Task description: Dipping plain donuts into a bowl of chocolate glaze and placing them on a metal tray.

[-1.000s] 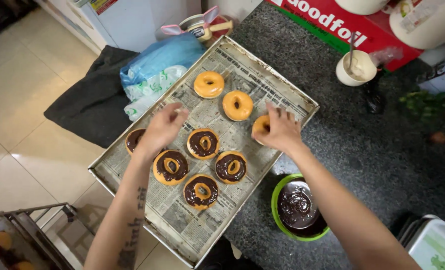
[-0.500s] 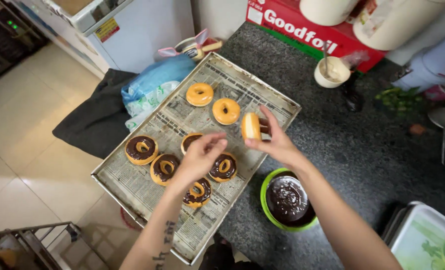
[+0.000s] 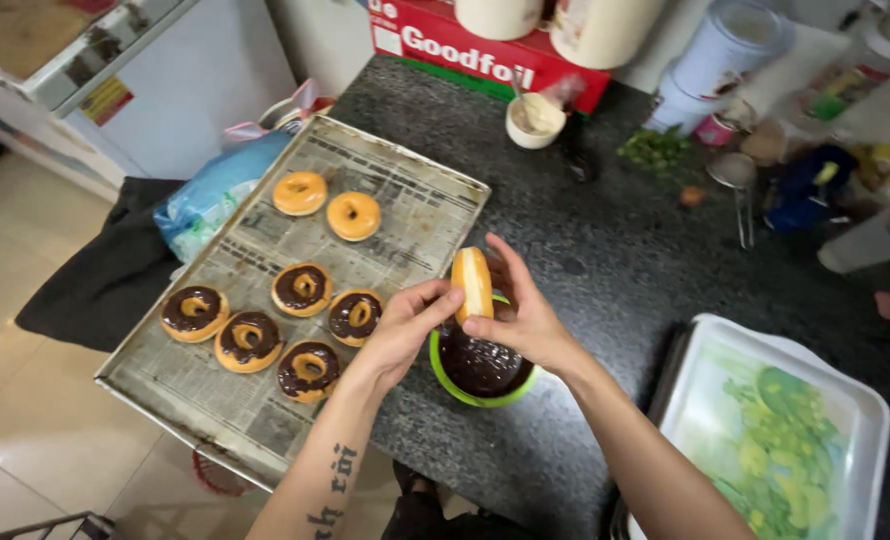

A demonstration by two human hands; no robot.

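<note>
Both my hands hold one plain doughnut [image 3: 472, 283] on edge above a green bowl [image 3: 445, 380] of dark chocolate glaze. My left hand [image 3: 405, 325] pinches its left side and my right hand [image 3: 520, 315] grips its right side. To the left lies a metal tray [image 3: 405, 215] lined with newspaper. On it sit two plain doughnuts [image 3: 299, 192] [image 3: 353, 216] at the far end and several chocolate-glazed doughnuts [image 3: 303, 288] nearer me.
The dark stone counter [image 3: 615, 260] carries a white tray with a green leaf print [image 3: 775, 430] at the right, a small white bowl [image 3: 535, 122], a red box [image 3: 475, 45] and jars at the back. A blue plastic bag [image 3: 215, 195] and black cloth [image 3: 105, 280] lie left of the tray.
My right hand has carried the plain doughnut off the tray to above the green bowl. My left hand left the glazed doughnuts and now also holds the plain one.
</note>
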